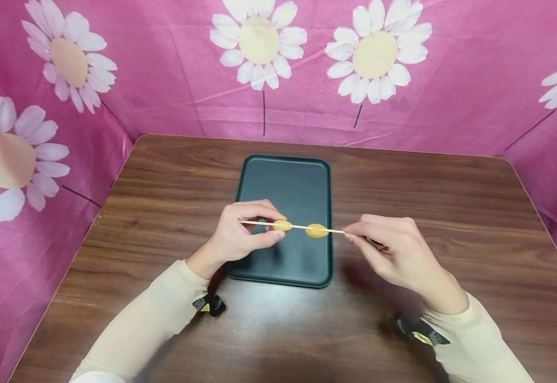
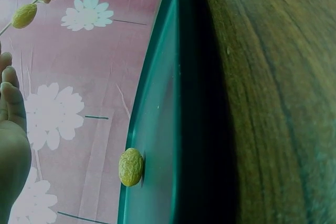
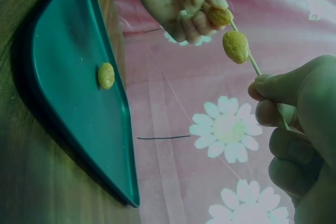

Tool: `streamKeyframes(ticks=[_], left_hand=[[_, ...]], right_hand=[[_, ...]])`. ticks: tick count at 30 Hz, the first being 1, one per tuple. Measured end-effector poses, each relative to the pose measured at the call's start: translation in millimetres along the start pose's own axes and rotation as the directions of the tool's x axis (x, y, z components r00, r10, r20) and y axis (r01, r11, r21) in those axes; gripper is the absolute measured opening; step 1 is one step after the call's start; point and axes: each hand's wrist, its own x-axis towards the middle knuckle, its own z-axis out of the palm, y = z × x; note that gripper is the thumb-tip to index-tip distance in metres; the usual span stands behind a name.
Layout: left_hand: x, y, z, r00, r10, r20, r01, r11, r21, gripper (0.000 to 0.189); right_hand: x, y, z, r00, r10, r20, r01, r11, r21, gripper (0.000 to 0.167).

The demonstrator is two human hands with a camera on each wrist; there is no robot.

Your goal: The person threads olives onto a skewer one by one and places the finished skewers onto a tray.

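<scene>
- Left grip pinches one wrinkled yellow piece between thumb and finger; right grip pinches the stick near its end.
- That piece and a second piece both seem threaded, apart, above the tray.
- A third piece, not yet threaded, lies in the tray.

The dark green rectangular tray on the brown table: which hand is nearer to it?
Left. The left hand is over the tray; the right hand is beyond its right edge.

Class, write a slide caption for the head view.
Two yellow fruits on a thin pale skewer, held above a dark green tray.
</scene>
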Motion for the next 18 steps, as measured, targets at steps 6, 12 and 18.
streamKeyframes(ticks=[6, 12, 18], left_hand=[[2.2, -0.2, 1.2, 1.000, -0.001, 0.012, 0.001, 1.000, 0.001, 0.023], [3.7, -1.1, 2.0, 1.000, 0.012, 0.018, -0.012, 1.000, 0.000, 0.023], [3.9, -5.3, 4.1, 1.000, 0.015, 0.025, -0.014, 1.000, -0.021, 0.024]], right_hand=[[-1.8, 0.2, 2.8, 1.000, 0.007, -0.024, -0.007, 1.000, 0.023, 0.034], [-0.7, 1.2, 3.8, 0.999, -0.012, -0.042, 0.013, 0.999, 0.030, 0.034], [-0.9, 0.9, 4.0, 1.000, -0.002, -0.017, 0.002, 1.000, 0.022, 0.032]])
